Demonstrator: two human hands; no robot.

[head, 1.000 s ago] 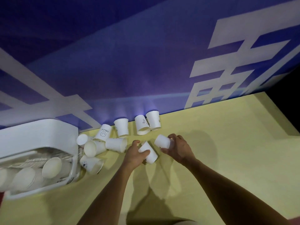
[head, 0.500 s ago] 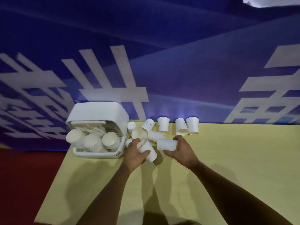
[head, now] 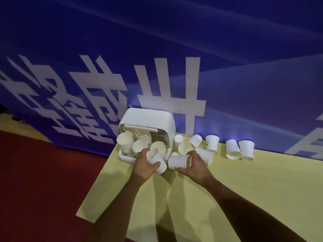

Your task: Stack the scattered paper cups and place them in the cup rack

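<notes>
In the cup rack [head: 148, 119] stacks [head: 125, 142] sit; left hand [head: 143, 165] grips a cup [head: 158, 160], right hand [head: 198, 165] a second cup [head: 177, 162]; loose cups [head: 212, 144] await stacking.

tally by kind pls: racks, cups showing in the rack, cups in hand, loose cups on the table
cup rack: 1
cups showing in the rack: 3 mouths
held cups: 2, one in the left hand, one in the right hand
loose cups on the table: 7 plainly showing, the pile may hide more
total: 13
</notes>
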